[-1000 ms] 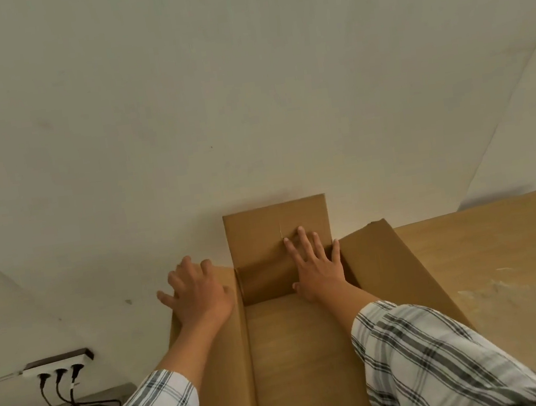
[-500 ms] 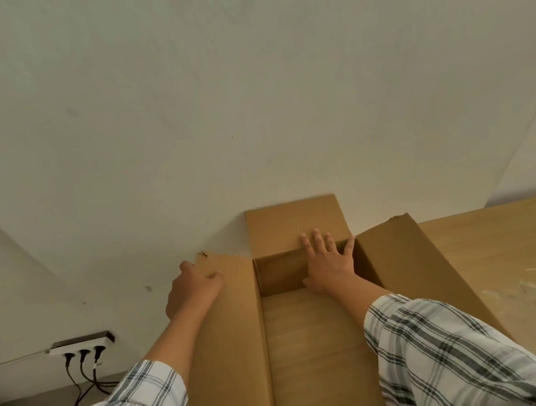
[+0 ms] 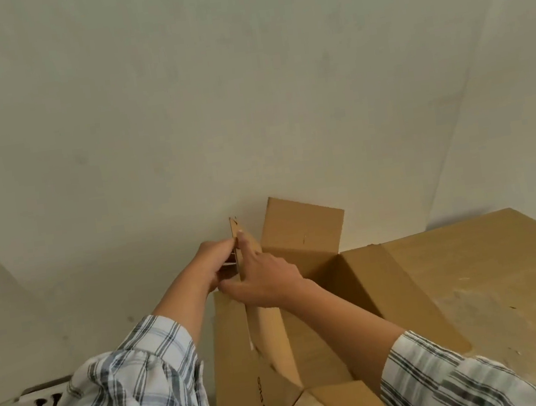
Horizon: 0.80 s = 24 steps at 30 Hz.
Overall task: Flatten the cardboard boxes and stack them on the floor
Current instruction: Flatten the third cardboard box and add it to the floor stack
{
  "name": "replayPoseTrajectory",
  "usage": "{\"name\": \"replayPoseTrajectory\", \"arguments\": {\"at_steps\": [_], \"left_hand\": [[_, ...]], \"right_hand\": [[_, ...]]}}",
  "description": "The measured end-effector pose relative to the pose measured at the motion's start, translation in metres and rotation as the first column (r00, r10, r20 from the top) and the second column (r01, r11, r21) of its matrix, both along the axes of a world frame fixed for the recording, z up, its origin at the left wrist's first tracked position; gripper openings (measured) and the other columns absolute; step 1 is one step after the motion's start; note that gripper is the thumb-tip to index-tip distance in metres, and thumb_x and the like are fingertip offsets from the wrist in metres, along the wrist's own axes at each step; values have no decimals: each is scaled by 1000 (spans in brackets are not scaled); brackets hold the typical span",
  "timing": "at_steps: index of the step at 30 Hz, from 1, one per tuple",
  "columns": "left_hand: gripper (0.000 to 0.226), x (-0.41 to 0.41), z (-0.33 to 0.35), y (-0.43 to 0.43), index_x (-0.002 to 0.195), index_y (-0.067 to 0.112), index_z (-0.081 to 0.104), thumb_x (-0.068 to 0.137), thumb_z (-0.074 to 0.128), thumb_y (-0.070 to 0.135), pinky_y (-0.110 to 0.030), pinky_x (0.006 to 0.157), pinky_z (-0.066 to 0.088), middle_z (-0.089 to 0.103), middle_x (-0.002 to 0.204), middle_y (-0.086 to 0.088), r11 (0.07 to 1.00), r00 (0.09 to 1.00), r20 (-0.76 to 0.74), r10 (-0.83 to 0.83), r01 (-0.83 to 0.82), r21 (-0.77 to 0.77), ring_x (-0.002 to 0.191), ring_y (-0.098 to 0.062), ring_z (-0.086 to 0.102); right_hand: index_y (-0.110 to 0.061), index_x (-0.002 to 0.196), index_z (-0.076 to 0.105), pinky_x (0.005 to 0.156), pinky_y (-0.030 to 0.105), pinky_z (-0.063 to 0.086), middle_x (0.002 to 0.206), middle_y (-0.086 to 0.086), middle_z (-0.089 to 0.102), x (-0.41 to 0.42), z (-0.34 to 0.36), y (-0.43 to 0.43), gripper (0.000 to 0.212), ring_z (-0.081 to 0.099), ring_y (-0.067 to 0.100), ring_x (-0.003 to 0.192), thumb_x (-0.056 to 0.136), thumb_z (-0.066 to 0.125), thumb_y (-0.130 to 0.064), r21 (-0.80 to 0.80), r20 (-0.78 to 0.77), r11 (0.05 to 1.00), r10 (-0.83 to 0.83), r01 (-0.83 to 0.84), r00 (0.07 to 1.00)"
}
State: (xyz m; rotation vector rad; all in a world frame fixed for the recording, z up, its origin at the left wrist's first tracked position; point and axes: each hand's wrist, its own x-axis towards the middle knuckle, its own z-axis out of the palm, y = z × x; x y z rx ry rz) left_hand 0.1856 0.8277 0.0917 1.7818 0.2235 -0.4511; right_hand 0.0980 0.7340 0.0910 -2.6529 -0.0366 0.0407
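An open brown cardboard box (image 3: 239,360) stands in front of me against the white wall, its far flap (image 3: 301,224) upright and its right flap (image 3: 404,290) splayed outward. The left flap (image 3: 237,237) stands on edge. My left hand (image 3: 214,261) grips this flap from the outside. My right hand (image 3: 263,281) presses on the same flap from the inside, thumb low and fingers up along the cardboard. Both arms wear plaid sleeves.
A large flat cardboard surface (image 3: 502,281) lies to the right of the box. A white power strip (image 3: 43,394) with black plugs sits low on the left, by the wall. The white wall (image 3: 211,91) rises just behind the box.
My right hand left the far flap and crossed to the left flap. The left flap, lying flat before, now stands on edge between both hands. The view shifted right.
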Motion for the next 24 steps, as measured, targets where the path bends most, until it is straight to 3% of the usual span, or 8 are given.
{"name": "replayPoseTrajectory", "arguments": {"at_steps": [4, 7, 10, 12, 14, 18, 21, 24], "left_hand": [[22, -25, 25, -58, 95, 1, 66, 92, 66, 23, -29, 59, 55, 70, 93, -14, 994, 996, 48, -80, 83, -68, 76, -23, 66], [29, -53, 35, -103, 90, 3, 64, 92, 68, 32, -26, 47, 52, 69, 91, -11, 986, 990, 68, -121, 128, -107, 73, -21, 67], [41, -76, 27, -139, 105, 11, 69, 93, 62, 48, -31, 69, 60, 72, 103, -5, 952, 967, 92, -238, 251, -172, 90, -23, 70], [49, -86, 11, -155, 123, 13, 66, 92, 62, 51, -35, 87, 56, 69, 116, -2, 950, 946, 136, -293, 304, -72, 106, -23, 66], [57, -94, -10, -168, 136, 15, 55, 91, 64, 47, -39, 100, 46, 56, 138, -7, 932, 923, 184, -339, 302, 202, 125, -29, 52], [87, -118, -52, -178, 151, 29, 26, 80, 59, 68, -61, 110, 25, 11, 158, -17, 679, 966, 58, -253, 135, 721, 139, -48, 19], [114, -137, -77, -189, 153, 36, 6, 64, 66, 78, -67, 109, 27, 4, 158, -17, 726, 998, 29, -53, 19, 688, 137, -51, 20], [124, -161, -90, -212, 152, 37, 1, 60, 78, 70, -59, 106, 35, 22, 149, -23, 800, 999, 5, 39, -34, 599, 130, -47, 32]], "right_hand": [[-27, 151, -26, 59, 34, 53, 82, 7, 60, -30, 32, -39, 105, 63, 23, 70, 87, 56, -15, -119, -26, 989, -91, 87, 996], [-25, 152, -22, 54, 31, 50, 82, 9, 58, -51, 47, -79, 102, 61, 22, 67, 88, 54, -2, -202, 8, 969, -140, 139, 990], [-25, 156, -10, 68, 36, 58, 97, 12, 62, -74, 53, -126, 95, 65, 27, 82, 89, 52, -1, -223, 7, 952, -215, 211, 977], [-25, 157, -1, 63, 36, 55, 97, 12, 61, -92, 55, -162, 89, 63, 28, 82, 89, 52, -1, -205, 40, 939, -273, 275, 961], [-24, 157, 5, 58, 35, 51, 92, 10, 60, -112, 55, -195, 86, 61, 26, 77, 88, 50, 1, -199, 61, 930, -303, 310, 951], [-19, 155, 11, 71, 37, 57, 105, 12, 62, -153, 45, -259, 84, 65, 31, 90, 85, 50, 5, -230, 46, 914, -332, 333, 942], [-14, 152, 20, 69, 35, 53, 115, 14, 59, -183, 29, -306, 75, 63, 32, 96, 86, 50, 1, -262, 14, 905, -345, 336, 939], [-16, 154, 19, 79, 39, 55, 123, 13, 57, -207, 2, -341, 75, 61, 34, 105, 87, 51, -6, -318, -15, 888, -356, 333, 934]]}}
